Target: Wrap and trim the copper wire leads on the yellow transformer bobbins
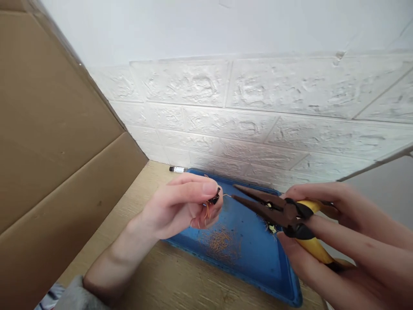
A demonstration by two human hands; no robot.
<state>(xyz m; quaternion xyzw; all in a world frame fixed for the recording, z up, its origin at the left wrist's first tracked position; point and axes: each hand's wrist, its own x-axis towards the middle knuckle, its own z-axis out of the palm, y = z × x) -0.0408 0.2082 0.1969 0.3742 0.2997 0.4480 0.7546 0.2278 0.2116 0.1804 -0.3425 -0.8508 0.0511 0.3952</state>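
Between thumb and fingers, my left hand (183, 202) pinches a small black part (215, 198) with thin copper-coloured wires sticking out; its exact kind is mostly hidden by the fingers. One bent wire (227, 195) points right, close to the lower jaw tip of the needle-nose pliers (277, 211). My right hand (342, 232) is wrapped round their yellow and black handles. The jaws stand apart, and I cannot tell whether the tip touches the wire. Both hands are above a blue tray (258, 275).
A pile of short copper-coloured wire pieces (221, 244) lies in the tray. More small parts (272, 228) show behind the pliers. A small black-capped bottle (177, 169) lies on the wooden table (155, 275). Cardboard (58, 107) stands left; a white brick-patterned wall (206, 116) is behind.
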